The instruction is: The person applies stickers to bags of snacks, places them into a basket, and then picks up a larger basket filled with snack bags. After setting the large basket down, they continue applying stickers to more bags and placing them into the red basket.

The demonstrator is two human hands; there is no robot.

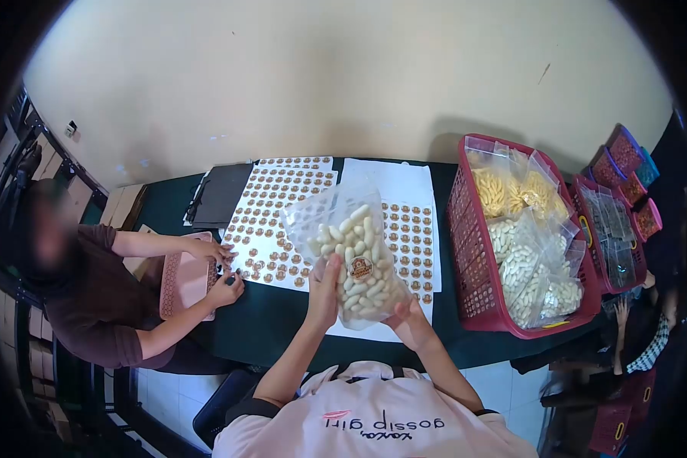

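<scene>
A clear plastic bag point(368, 286) of whitish oblong pieces, with a round brown sticker point(359, 268) on its front, is held up above the table. My left hand point(325, 294) grips its left side, thumb on the front. At the lower right edge of the bag, my right hand point(411, 320) holds it, with some fingers hidden behind. Beneath the bag lie sheets of round brown stickers point(282, 200), and another such sheet point(411, 243) shows to its right.
On the right stands a red basket point(459, 229) of filled bags, beside a smaller basket point(640, 267) of packets. At left, a co-worker's hands point(225, 288) are over the sticker sheet's edge, near a pink basket point(177, 294). A black folder point(223, 197) lies behind.
</scene>
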